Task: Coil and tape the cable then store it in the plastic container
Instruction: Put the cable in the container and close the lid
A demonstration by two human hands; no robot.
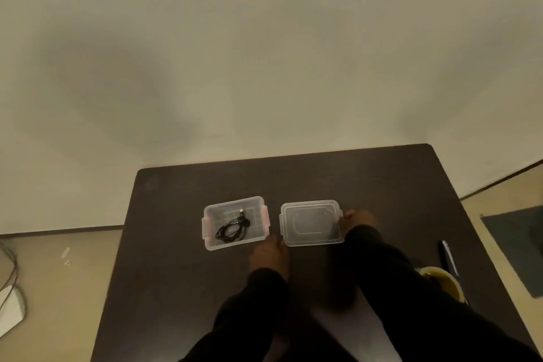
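A clear plastic container point(209, 225) with pink latches stands open on the dark table. A coiled black cable point(232, 230) lies inside it, one plug end pointing up. The clear lid point(311, 223) lies flat just right of the container. My left hand point(270, 256) rests at the lid's near left corner, between lid and container. My right hand point(357, 220) touches the lid's right edge. Whether the fingers grip the lid is unclear.
The dark table point(176, 273) fills the lower middle. A roll of yellowish tape point(443, 281) and a dark pen-like tool point(448, 256) lie at the right, near the table edge. A dark mat point(517, 247) lies on the floor at right, a white object point(10, 308) at left.
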